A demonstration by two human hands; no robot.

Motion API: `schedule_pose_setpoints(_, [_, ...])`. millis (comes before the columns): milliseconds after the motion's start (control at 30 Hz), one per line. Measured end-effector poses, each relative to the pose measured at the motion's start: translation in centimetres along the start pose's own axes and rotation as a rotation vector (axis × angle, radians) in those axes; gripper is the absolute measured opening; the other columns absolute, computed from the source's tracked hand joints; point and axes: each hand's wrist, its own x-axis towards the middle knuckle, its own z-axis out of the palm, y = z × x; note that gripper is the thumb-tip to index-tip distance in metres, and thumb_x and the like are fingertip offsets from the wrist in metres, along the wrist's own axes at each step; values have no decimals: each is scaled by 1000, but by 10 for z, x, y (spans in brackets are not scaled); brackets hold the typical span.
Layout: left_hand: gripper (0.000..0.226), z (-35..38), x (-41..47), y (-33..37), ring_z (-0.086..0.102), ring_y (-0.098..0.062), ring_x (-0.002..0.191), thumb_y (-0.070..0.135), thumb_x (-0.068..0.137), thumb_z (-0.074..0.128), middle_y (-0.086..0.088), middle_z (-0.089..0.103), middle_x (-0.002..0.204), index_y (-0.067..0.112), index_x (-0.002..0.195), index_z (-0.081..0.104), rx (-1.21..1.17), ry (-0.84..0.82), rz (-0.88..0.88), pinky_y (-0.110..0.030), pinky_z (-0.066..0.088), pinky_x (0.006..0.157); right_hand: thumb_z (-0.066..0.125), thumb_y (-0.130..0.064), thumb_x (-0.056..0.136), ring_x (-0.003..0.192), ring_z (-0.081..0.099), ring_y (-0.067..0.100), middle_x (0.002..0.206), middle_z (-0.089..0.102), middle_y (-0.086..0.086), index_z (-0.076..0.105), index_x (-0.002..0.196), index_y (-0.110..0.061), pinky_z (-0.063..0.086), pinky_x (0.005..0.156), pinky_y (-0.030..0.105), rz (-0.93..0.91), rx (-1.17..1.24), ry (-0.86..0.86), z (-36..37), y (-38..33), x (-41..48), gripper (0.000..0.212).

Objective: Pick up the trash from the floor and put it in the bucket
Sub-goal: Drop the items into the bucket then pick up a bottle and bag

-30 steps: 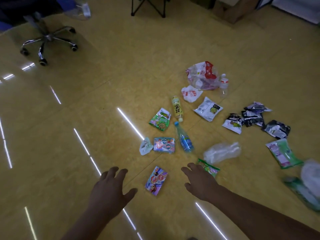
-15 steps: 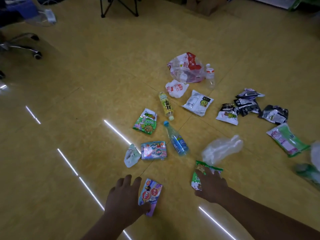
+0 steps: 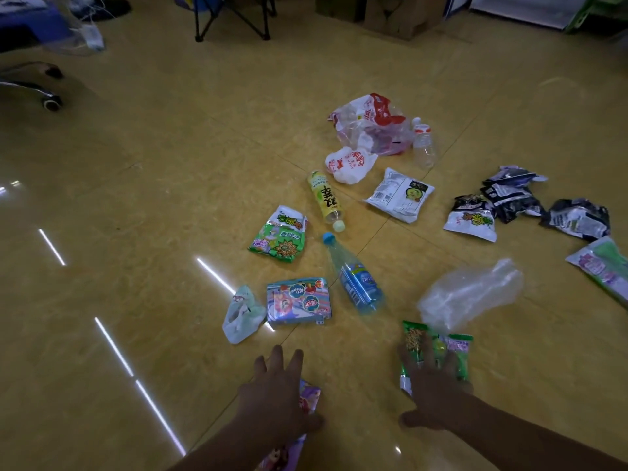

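Trash lies scattered on the yellow floor. My left hand rests flat, fingers spread, on a purple snack wrapper at the bottom centre. My right hand lies spread over a green snack packet. Neither hand has closed around its packet. Beyond them lie a blue-labelled bottle, a yellow bottle, a clear crumpled plastic bag, a colourful flat pack, a small white bag and a green-white packet. No bucket is in view.
More wrappers lie further out: a red-white bag, a clear bottle, a white packet, dark wrappers at right. An office chair base, folding chair legs and cardboard boxes stand at the back.
Both hands have moved forward and down onto the floor: the left onto the purple wrapper, the right onto the green packet. The camera has come closer to the trash.
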Motion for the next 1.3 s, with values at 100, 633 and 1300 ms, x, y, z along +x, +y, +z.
schedule_pose_setpoints(100, [127,12,16,-3,11,-39,143,77,50,67,-1,-8,159,38,149,-2,3,-35,-2,-53,43,101,77,-71,58,142,-5,56,154,-36,15,-25,148,-36,47,94,61,35,-33,35,-4,-5,2,140])
schedule_pose_setpoints(633, [103,3,43,6,55,-34,113,47,73,67,-18,15,149,24,152,5,163,51,137,-37,48,92,60,-15,93,143,7,53,163,-10,11,5,148,-51,46,97,60,-189,53,223,-29,-18,52,86])
schedule_pose_setpoints(1300, [108,-87,-4,-71,45,-33,120,56,63,75,-13,43,134,22,147,17,169,328,-74,-44,43,93,39,-39,100,117,57,29,129,61,9,51,129,-21,47,90,34,-538,-36,152,-150,-144,34,36])
